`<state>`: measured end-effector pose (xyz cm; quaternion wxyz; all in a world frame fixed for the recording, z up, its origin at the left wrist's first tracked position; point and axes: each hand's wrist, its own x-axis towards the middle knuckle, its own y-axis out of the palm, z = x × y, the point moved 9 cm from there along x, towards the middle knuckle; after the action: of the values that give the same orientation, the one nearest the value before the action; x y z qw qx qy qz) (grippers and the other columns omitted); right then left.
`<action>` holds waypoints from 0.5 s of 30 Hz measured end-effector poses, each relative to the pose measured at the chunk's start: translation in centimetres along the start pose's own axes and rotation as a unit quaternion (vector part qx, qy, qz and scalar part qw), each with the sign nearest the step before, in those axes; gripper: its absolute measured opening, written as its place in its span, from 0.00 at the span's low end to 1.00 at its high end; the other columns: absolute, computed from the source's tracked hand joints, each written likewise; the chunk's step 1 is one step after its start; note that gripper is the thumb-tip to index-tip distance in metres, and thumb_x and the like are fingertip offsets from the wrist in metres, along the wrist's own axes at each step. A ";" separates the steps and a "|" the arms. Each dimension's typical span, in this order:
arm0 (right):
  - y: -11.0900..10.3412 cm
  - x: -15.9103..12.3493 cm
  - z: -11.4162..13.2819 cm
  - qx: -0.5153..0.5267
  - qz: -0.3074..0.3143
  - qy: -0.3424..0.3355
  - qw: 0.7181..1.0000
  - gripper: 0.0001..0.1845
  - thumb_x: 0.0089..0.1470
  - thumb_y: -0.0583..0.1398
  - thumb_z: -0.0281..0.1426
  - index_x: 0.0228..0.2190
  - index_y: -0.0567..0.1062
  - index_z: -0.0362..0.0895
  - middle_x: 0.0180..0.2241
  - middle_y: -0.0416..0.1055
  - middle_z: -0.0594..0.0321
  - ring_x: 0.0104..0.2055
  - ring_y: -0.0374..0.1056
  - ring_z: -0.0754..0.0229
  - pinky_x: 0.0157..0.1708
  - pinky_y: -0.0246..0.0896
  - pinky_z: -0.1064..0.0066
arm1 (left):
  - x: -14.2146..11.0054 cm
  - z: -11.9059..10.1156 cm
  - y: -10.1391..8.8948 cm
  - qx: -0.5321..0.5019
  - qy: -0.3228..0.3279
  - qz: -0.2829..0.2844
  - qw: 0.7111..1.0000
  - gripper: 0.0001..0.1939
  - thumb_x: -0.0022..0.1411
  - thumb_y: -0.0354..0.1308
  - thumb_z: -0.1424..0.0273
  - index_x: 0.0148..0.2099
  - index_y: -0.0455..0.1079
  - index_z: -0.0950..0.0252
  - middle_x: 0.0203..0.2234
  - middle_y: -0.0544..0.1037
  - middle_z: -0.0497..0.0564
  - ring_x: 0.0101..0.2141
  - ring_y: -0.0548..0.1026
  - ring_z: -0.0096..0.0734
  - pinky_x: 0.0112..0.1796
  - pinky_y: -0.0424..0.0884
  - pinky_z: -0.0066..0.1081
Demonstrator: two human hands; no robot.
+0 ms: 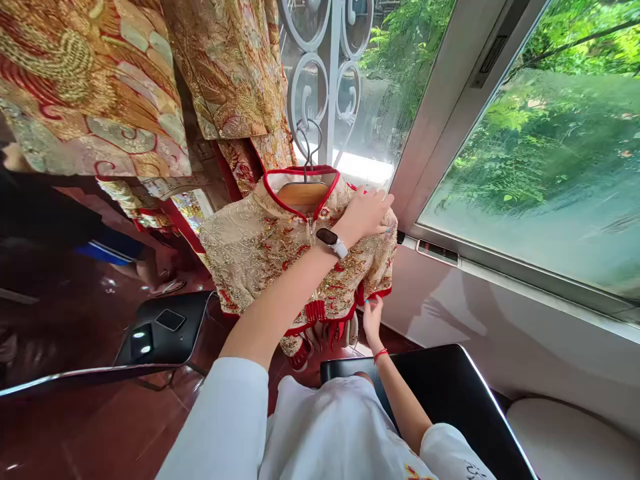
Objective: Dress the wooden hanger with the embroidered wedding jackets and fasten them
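An embroidered beige and gold jacket (260, 247) with red piping hangs in front of me on a wooden hanger (304, 195). My left hand (366, 212), with a smartwatch on its wrist, reaches across and is closed over the jacket's shoulder at the right; some of its fingertips are hidden. Lower down, my right hand (373, 319) pinches the red-edged cuff of the same sleeve between thumb and fingers. A red string circles that wrist.
More embroidered garments (90, 93) hang at upper left. A black stool (167, 327) with a phone (170, 320) stands left, near another person's leg (145, 267). A black seat (430, 387) is at lower right. Another phone (437, 252) lies on the windowsill (500, 280).
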<state>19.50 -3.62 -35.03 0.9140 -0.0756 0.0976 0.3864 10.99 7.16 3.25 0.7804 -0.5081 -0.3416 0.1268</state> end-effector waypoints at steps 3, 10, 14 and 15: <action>2.9 -0.3 -4.6 0.039 0.080 0.103 0.991 0.24 0.44 0.62 0.44 0.41 0.72 0.43 0.39 0.77 0.54 0.40 0.73 0.52 0.39 0.69 0.64 | 0.7 -1.2 0.5 0.015 0.017 0.013 1.000 0.15 0.66 0.56 0.71 0.52 0.71 0.73 0.43 0.77 0.62 0.48 0.73 0.46 0.52 0.61 0.41; 1.6 0.5 -6.3 0.084 0.073 0.115 0.987 0.19 0.35 0.65 0.36 0.33 0.71 0.44 0.24 0.73 0.67 0.24 0.67 0.63 0.28 0.68 0.70 | 1.9 -1.5 1.7 0.015 0.057 0.003 0.998 0.16 0.67 0.46 0.81 0.44 0.76 0.74 0.36 0.80 0.59 0.39 0.76 0.38 0.58 0.53 0.45; 2.1 0.6 -7.3 0.056 0.034 0.106 0.992 0.16 0.36 0.65 0.37 0.28 0.69 0.44 0.20 0.70 0.68 0.23 0.66 0.62 0.25 0.66 0.69 | 2.3 -1.3 2.5 0.006 0.074 0.022 0.997 0.15 0.66 0.49 0.80 0.41 0.78 0.73 0.35 0.81 0.58 0.39 0.76 0.38 0.59 0.51 0.48; 2.5 0.6 -7.3 0.046 0.024 0.099 0.994 0.15 0.37 0.65 0.37 0.28 0.69 0.45 0.21 0.70 0.67 0.23 0.67 0.61 0.25 0.66 0.69 | 2.3 -1.2 2.6 0.004 0.072 0.026 0.997 0.15 0.66 0.49 0.80 0.41 0.78 0.72 0.34 0.81 0.58 0.38 0.77 0.38 0.59 0.52 0.48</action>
<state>17.22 -3.01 -42.45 0.8928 -0.0691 0.2074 0.3939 13.87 8.76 1.57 0.8012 -0.5218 -0.2707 0.1118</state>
